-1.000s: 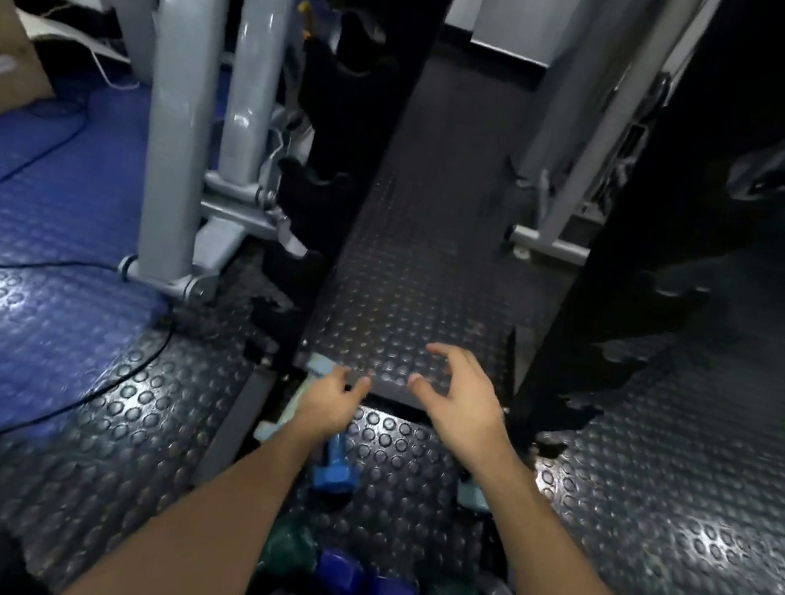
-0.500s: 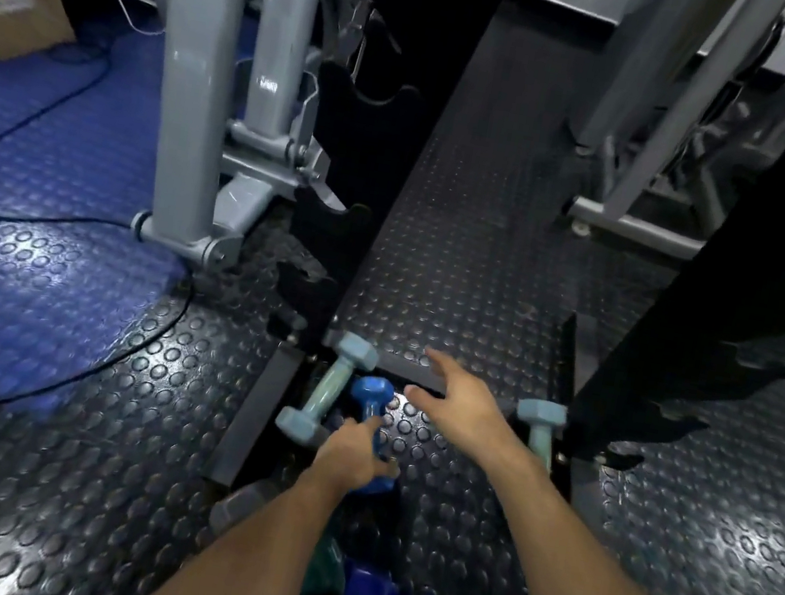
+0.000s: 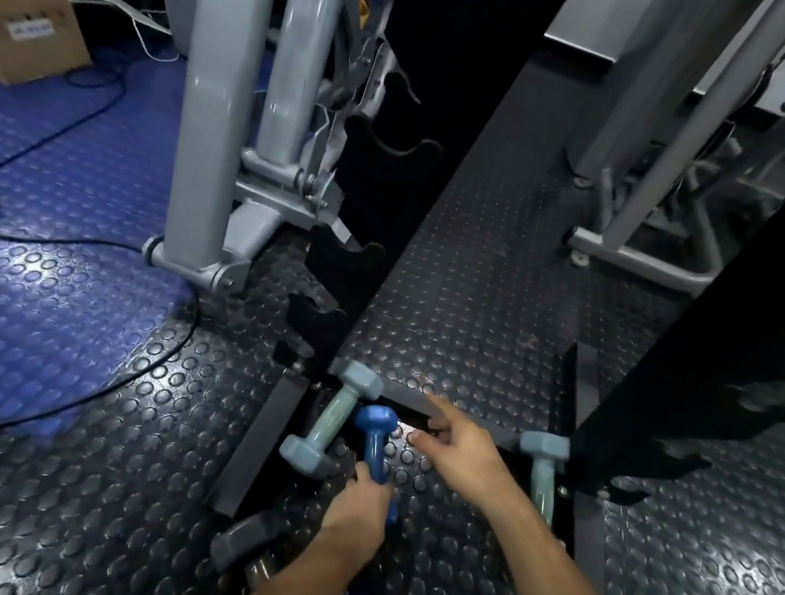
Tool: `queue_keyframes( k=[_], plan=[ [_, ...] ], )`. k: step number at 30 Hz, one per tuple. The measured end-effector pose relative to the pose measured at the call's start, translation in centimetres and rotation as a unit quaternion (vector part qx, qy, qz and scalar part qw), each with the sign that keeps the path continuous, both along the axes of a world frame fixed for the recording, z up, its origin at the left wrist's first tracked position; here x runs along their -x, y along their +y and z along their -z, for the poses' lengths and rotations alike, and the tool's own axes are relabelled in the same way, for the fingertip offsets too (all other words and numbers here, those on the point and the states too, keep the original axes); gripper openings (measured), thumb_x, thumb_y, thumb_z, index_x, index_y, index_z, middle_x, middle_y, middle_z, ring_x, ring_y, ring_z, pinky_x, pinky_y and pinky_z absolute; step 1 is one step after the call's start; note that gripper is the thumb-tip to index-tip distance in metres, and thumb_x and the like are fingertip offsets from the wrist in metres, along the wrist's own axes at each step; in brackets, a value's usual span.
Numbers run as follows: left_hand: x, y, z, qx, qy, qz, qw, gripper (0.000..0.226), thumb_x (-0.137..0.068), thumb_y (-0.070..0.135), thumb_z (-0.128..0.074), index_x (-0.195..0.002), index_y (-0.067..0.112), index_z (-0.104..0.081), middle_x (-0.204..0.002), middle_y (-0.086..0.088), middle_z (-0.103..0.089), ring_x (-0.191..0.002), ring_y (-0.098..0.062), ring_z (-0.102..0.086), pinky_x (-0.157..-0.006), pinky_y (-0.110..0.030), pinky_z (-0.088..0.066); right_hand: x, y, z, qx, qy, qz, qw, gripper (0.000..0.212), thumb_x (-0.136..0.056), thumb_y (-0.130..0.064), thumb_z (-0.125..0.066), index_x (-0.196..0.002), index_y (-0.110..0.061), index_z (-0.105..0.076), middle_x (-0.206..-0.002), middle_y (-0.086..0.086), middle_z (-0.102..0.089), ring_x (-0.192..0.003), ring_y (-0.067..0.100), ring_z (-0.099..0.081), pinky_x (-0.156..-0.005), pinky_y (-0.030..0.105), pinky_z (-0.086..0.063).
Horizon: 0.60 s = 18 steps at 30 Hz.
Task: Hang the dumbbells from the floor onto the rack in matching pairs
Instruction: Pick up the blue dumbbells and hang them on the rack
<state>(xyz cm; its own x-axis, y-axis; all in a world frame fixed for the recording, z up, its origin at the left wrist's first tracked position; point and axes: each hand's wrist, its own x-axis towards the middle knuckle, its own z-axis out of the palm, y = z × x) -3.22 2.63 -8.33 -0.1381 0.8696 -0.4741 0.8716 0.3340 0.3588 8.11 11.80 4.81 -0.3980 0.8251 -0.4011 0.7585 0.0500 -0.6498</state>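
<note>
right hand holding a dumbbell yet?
No, the right hand hovers open with fingers spread over the floor; only the left hand grips the blue dumbbell.

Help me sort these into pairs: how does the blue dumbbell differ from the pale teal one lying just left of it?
The blue dumbbell is darker and saturated; the pale teal dumbbell is greyish. The left hand grips the blue one; the teal one lies untouched. The teal one looks slightly longer. Both have hexagonal heads and a coated finish.
</note>
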Motion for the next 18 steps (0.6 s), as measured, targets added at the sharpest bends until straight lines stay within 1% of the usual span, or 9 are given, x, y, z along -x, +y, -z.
queue_keyframes(
  k=[3,5,6,8,10,12,14,16,18],
  plan=[
    [0.2,0.1,-1.2,-0.032,-0.062,-0.06,0.996,0.036,-0.09,0.015,-0.062,-0.127,0.018,-0.061,-0.126,-0.012,-0.053,-0.108,-0.032,-0.063,-0.099,-0.039,-0.052,-0.1,0.0,-0.7,-0.001,0.012,0.012,1.0,0.065,-0.094,-0.043,-0.065,-0.154,-0.034,-0.04,-0.137,-0.005,-0.06,-0.107,0.008,-0.064,-0.08,0.017,-0.05],
    [0.3,0.6,-2.4,-0.044,-0.17,-0.133,0.975,0.037,-0.08,0.015,-0.07,-0.116,0.018,-0.068,-0.113,-0.008,-0.067,-0.101,-0.028,-0.069,-0.091,-0.036,-0.056,0.3,0.0,-1.7,0.006,0.039,0.035,0.999,0.057,-0.097,-0.039,-0.063,-0.151,-0.031,-0.045,-0.135,-0.005,-0.062,-0.116,0.008,-0.061,-0.077,0.012,-0.047],
    [0.5,1.0,-2.9,-0.051,-0.23,-0.172,0.957,0.038,-0.077,0.013,-0.072,-0.114,0.018,-0.069,-0.109,-0.006,-0.071,-0.1,-0.026,-0.07,-0.089,-0.035,-0.057,0.6,0.0,-2.4,0.01,0.053,0.047,0.997,0.054,-0.098,-0.039,-0.063,-0.148,-0.03,-0.048,-0.133,-0.006,-0.063,-0.117,0.007,-0.06,-0.082,0.014,-0.047],
    [1.4,2.0,-5.0,-0.06,-0.317,-0.229,0.918,0.04,-0.079,0.013,-0.074,-0.118,0.018,-0.067,-0.111,-0.006,-0.071,-0.101,-0.023,-0.069,-0.088,-0.033,-0.057,1.2,0.2,-4.0,0.008,0.066,0.057,0.996,0.049,-0.098,-0.042,-0.062,-0.145,-0.029,-0.052,-0.128,-0.009,-0.065,-0.116,0.005,-0.06,-0.093,0.021,-0.047],
    [2.3,2.7,-7.1,-0.063,-0.382,-0.257,0.885,0.041,-0.078,0.018,-0.072,-0.118,0.02,-0.065,-0.114,-0.006,-0.068,-0.101,-0.021,-0.067,-0.09,-0.037,-0.058,1.7,0.7,-5.7,-0.008,0.069,0.057,0.996,0.048,-0.098,-0.045,-0.06,-0.142,-0.029,-0.055,-0.121,-0.012,-0.067,-0.115,0.006,-0.061,-0.096,0.025,-0.046],
    [3.1,2.8,-9.6,-0.076,-0.426,-0.258,0.864,0.046,-0.072,0.019,-0.069,-0.118,0.018,-0.066,-0.114,-0.009,-0.068,-0.097,-0.021,-0.066,-0.087,-0.041,-0.059,2.1,1.5,-8.1,-0.025,0.08,0.066,0.994,0.044,-0.099,-0.045,-0.059,-0.14,-0.028,-0.056,-0.118,-0.011,-0.069,-0.11,0.009,-0.063,-0.095,0.027,-0.048],
    [3.7,2.5,-12.3,-0.094,-0.45,-0.255,0.851,0.046,-0.069,0.019,-0.068,-0.114,0.017,-0.067,-0.11,-0.008,-0.068,-0.094,-0.021,-0.067,-0.087,-0.044,-0.059,2.4,1.9,-10.7,-0.037,0.097,0.072,0.992,0.043,-0.101,-0.045,-0.055,-0.139,-0.025,-0.057,-0.118,-0.008,-0.068,-0.103,0.009,-0.064,-0.086,0.025,-0.05],
    [4.3,2.0,-15.5,-0.108,-0.458,-0.238,0.85,0.037,-0.073,0.018,-0.069,-0.11,0.021,-0.066,-0.107,-0.005,-0.068,-0.094,-0.02,-0.067,-0.086,-0.039,-0.058,2.7,2.1,-13.4,-0.043,0.104,0.071,0.991,0.043,-0.104,-0.046,-0.05,-0.14,-0.022,-0.056,-0.122,-0.005,-0.065,-0.099,0.008,-0.061,-0.077,0.02,-0.046],
    [5.0,1.7,-19.0,-0.135,-0.456,-0.214,0.853,0.033,-0.074,0.017,-0.069,-0.107,0.022,-0.067,-0.104,-0.006,-0.07,-0.088,-0.015,-0.067,-0.077,-0.029,-0.057,3.1,2.5,-16.5,-0.067,0.11,0.068,0.989,0.044,-0.105,-0.044,-0.047,-0.142,-0.021,-0.056,-0.133,0.0,-0.064,-0.108,0.01,-0.058,-0.085,0.022,-0.043]
  ],
)
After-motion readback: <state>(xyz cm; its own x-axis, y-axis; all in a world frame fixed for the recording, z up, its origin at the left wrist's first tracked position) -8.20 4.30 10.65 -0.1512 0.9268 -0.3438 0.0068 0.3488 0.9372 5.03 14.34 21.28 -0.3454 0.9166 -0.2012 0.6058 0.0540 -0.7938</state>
